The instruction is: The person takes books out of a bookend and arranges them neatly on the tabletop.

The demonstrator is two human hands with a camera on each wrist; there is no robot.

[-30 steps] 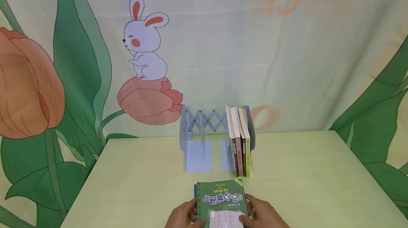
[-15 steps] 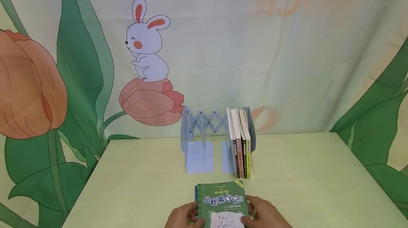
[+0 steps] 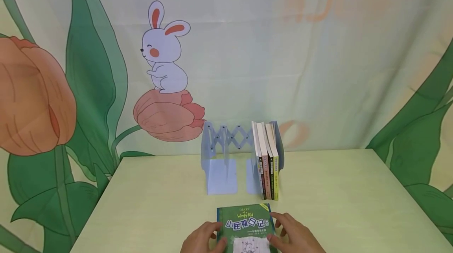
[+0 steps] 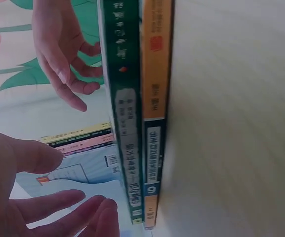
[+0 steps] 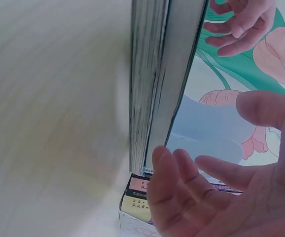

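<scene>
Head view: green "Wimpy Kid" book (image 3: 245,228)

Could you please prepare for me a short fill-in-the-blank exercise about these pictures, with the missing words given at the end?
1. The rectangular green paperback book lies on ____ of the book with the orange-and-navy spine.
2. In the head view, the upright thin books stand at the ____ end of the light-blue expandable bookend.
3. The English title printed on the green paperback book begins with the word ____.

Missing words: top; right; Diary.
</scene>
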